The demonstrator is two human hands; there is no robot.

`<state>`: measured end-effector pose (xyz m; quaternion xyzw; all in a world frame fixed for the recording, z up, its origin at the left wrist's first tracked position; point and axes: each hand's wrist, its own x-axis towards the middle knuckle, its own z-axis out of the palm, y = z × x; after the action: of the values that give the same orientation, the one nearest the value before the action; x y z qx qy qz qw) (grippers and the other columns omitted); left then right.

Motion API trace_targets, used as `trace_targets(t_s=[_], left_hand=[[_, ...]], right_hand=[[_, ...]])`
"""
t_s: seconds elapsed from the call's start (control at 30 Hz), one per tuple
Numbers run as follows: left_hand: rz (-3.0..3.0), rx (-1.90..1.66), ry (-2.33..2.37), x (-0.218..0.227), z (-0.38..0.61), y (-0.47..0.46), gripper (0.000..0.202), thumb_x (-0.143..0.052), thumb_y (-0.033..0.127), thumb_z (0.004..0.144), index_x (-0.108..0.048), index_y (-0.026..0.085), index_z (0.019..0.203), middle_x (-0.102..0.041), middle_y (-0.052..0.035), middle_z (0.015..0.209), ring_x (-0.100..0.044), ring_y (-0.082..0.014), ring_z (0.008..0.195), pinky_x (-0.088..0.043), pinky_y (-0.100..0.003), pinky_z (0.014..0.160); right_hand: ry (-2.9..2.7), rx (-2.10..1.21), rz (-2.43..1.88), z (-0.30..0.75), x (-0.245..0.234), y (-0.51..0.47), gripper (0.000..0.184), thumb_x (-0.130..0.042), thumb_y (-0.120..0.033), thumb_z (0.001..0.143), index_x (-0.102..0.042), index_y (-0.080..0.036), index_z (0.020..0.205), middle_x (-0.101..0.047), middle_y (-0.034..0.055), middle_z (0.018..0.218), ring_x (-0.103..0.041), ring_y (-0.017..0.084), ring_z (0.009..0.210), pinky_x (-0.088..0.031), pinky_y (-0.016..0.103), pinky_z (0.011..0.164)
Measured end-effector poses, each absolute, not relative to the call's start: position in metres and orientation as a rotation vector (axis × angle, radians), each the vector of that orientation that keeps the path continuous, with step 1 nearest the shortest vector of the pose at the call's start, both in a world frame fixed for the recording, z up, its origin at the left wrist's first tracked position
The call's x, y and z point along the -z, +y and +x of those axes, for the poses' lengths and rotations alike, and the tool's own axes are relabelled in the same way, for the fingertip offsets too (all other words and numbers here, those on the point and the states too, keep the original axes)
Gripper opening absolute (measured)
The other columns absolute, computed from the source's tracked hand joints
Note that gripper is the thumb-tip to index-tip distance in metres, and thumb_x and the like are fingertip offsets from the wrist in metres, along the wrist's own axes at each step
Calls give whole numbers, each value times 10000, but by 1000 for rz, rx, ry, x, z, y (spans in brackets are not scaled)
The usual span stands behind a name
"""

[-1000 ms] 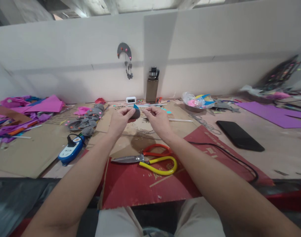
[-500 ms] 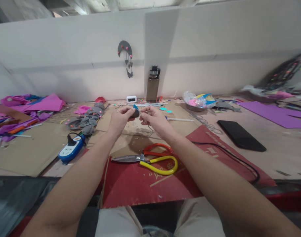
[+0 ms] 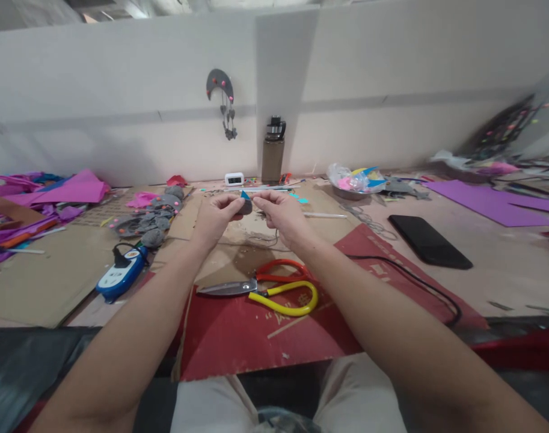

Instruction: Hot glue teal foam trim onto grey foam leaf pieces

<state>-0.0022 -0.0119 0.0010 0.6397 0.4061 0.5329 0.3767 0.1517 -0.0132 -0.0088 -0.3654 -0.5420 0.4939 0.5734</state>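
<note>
My left hand (image 3: pixel 216 218) is closed on a small dark grey felt piece (image 3: pixel 246 207), pinched between thumb and fingers. A blue pointed scrap (image 3: pixel 245 195) sticks up at its top edge. Just to the right, my right hand (image 3: pixel 278 210) is closed in a pinch, its fingertips apart from the felt. A thin grey cord (image 3: pixel 276 238) hangs below these fingers; its pinched end is too small to make out. Below both hands lie scissors (image 3: pixel 260 287) with one red and one yellow handle, on a red cardboard sheet (image 3: pixel 256 349).
Left are a blue-white power strip (image 3: pixel 123 273), grey felt pieces with pink dots (image 3: pixel 143 219) and pink felt (image 3: pixel 82 186). A bottle (image 3: pixel 273 156) and small clock (image 3: pixel 234 179) stand behind. A bowl (image 3: pixel 353 191), black phone (image 3: pixel 430 240), black cable (image 3: pixel 409 279) and purple sheet (image 3: pixel 495 201) lie right.
My right hand's fingertips have moved slightly away from the felt piece, and more of its grey face shows. The whole view has shifted a little, so things sit further left.
</note>
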Motion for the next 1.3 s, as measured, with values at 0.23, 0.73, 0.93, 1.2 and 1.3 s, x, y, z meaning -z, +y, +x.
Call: trace_targets(t_s=[0.23,0.73,0.93,1.2,1.3], left_hand=[[1611,-1343,998,-2,-2,-13,339,-713,469,685,-718,149,796,-683,-60,822,-636,-166,758,-572,-303,689],[1547,-1286,893,0,-5,-8,340,-726,441,704,-595,140,791,-639,-36,704,-603,-133,596,-534,-259,522],[1526,-1278,807,1,-4,-6,333,-723,421,719,-539,153,789,-593,6,616,-549,-106,487,-466,-225,437],[1462,-1259,770,-3,0,-11,362,-751,422,693,-524,164,808,-595,21,594,-546,-99,461,-415,-196,398],[1459,-1266,762,-2,0,-11,343,-746,413,702,-526,167,798,-600,18,594,-547,-94,464,-405,-190,402]], right_hand=[[-1286,-1156,-851,153,7,-15,162,-650,-320,699,-628,-175,766,-465,-70,569,-270,27,424,-170,193,374],[-1375,-1148,-819,157,5,-15,213,-656,-374,714,-576,-178,732,-428,-76,553,-269,30,419,-182,195,376],[-1364,-1186,-774,154,5,-16,218,-652,-383,714,-569,-183,743,-419,-82,550,-249,30,422,-172,196,379],[-1252,-1410,-664,151,0,-26,252,-713,-340,671,-526,-180,726,-400,-95,522,-208,23,421,-120,187,386],[-1229,-1430,-646,152,-2,-27,263,-735,-320,656,-526,-185,741,-422,-93,539,-216,24,428,-111,188,391]])
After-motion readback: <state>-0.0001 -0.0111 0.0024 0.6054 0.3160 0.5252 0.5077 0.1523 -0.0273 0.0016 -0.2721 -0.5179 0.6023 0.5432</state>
